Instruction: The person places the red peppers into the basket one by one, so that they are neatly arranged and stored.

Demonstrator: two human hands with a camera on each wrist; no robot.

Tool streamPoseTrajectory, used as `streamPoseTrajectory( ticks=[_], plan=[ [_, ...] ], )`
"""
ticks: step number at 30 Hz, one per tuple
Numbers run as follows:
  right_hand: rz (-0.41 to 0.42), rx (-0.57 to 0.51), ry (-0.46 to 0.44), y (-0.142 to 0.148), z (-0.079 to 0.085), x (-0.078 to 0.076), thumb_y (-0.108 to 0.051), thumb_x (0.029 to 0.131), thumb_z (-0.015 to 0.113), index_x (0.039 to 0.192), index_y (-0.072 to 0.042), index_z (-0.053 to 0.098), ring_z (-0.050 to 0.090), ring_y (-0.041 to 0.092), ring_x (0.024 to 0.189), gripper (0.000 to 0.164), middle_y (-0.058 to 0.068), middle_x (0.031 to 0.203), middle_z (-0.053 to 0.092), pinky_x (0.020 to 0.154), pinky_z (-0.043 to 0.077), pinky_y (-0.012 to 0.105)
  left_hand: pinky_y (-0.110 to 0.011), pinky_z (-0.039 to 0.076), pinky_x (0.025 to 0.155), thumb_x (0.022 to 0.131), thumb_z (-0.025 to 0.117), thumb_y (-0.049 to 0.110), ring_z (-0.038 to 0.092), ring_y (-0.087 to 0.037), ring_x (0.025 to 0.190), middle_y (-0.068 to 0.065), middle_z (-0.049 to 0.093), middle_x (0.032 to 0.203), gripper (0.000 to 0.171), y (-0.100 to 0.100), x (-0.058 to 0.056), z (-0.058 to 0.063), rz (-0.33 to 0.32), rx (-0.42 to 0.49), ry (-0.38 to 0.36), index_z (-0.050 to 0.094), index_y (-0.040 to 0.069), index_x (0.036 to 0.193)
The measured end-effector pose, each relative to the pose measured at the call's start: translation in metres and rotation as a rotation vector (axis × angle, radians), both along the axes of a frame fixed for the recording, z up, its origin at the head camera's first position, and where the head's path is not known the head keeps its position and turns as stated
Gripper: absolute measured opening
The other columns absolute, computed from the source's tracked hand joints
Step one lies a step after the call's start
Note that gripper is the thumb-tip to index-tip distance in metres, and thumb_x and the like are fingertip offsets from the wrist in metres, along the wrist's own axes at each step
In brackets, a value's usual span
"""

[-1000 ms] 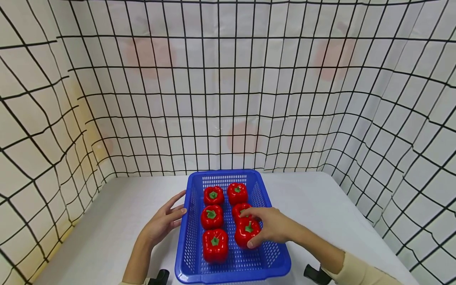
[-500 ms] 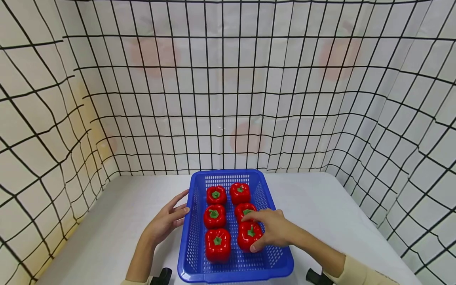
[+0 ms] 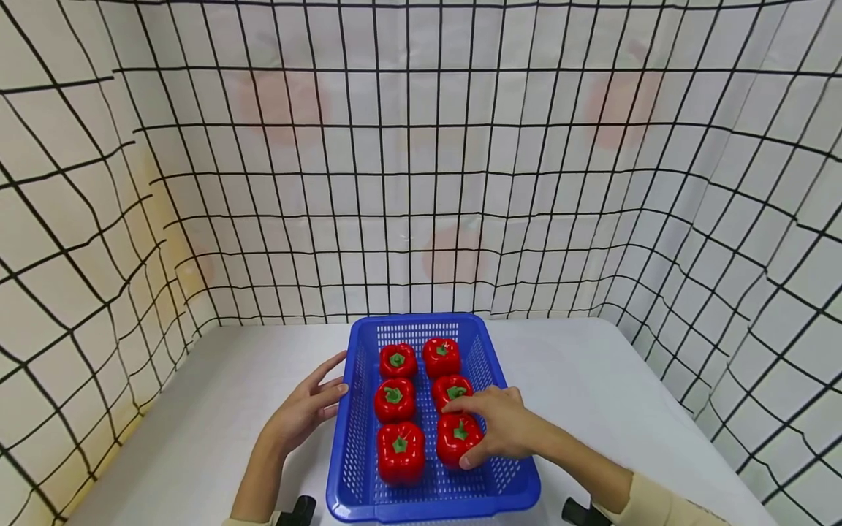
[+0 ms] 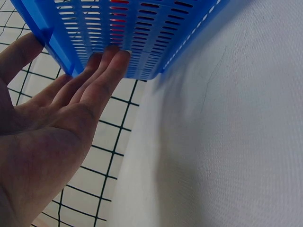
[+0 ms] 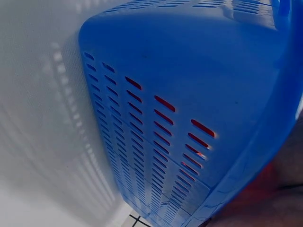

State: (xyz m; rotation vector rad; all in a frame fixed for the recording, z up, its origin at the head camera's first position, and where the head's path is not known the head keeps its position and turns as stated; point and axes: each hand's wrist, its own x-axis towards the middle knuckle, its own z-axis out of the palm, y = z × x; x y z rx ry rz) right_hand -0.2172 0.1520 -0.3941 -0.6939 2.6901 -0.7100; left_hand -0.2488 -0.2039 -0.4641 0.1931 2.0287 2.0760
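Note:
In the head view, a blue plastic basket holds several red bell peppers in two columns, green stems up. My right hand grips the nearest bell pepper of the right column, thumb on its near side and fingers at its far side. Just beyond it sits another bell pepper, partly covered by those fingers. My left hand rests against the basket's left side. In the left wrist view its fingers lie fairly straight along the slotted wall, with the thumb up by the rim. The basket wall mostly hides the right hand in the right wrist view.
The basket stands on a white-covered table. Black grid netting over white sheeting rises behind the table and along both sides. A bell pepper sits at the near end of the left column.
My right hand and its bell pepper have shifted slightly toward me within the basket, level with the nearest left pepper. The left hand stays in place against the basket. The head view moved a little.

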Motion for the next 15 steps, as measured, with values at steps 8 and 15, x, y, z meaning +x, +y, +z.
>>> streamPoseTrajectory(
  ticks=[8, 15],
  plan=[
    [0.007, 0.019, -0.015, 0.0006, -0.0008, -0.0005, -0.037, 0.066, 0.092, 0.134, -0.029, 0.065, 0.047, 0.027, 0.120, 0.074, 0.005, 0.127, 0.064, 0.085, 0.037, 0.049, -0.047, 0.051, 0.105, 0.098, 0.066, 0.026, 0.058, -0.037, 0.133, -0.017, 0.040, 0.160, 0.078, -0.0003, 0.0006, -0.0004, -0.005, -0.003, 0.002, 0.022, 0.031, 0.162],
    [0.037, 0.035, -0.007, 0.0033, -0.0001, -0.0003, -0.042, 0.066, 0.091, 0.136, -0.031, 0.064, 0.047, 0.029, 0.124, 0.076, 0.005, 0.133, 0.062, 0.086, 0.037, 0.047, -0.046, 0.052, 0.104, 0.098, 0.066, 0.026, 0.059, -0.035, 0.132, -0.018, 0.040, 0.160, 0.078, -0.0005, -0.0001, 0.0007, -0.014, -0.013, 0.008, 0.021, 0.030, 0.163]
  ],
)
